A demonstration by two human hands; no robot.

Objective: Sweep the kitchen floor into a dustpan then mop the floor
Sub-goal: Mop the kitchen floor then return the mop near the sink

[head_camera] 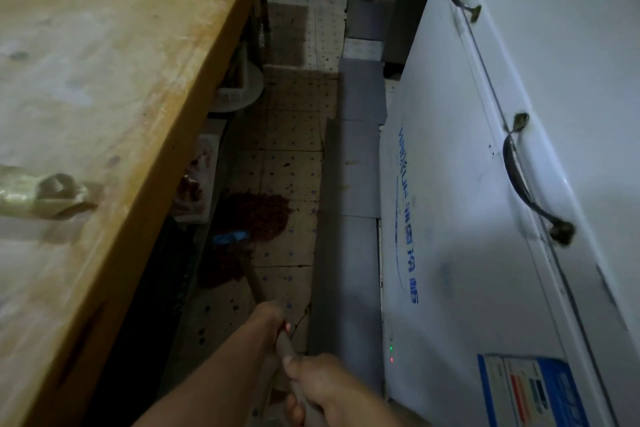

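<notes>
A white chest freezer [502, 184] fills the right side, a wooden worktable [104, 97] the left, with a narrow strip of tiled floor [291, 156] between them. Both forearms reach forward and down along the aisle. The right hand [332, 388] has its fingers wrapped round the mop handle [256, 288] nearest the body; the left hand [270, 319] clenches the same handle just ahead of it. Beyond both sets of fingers, the dark red mop head [259, 218] lies spread on the tiles beside the table's lower shelf.
</notes>
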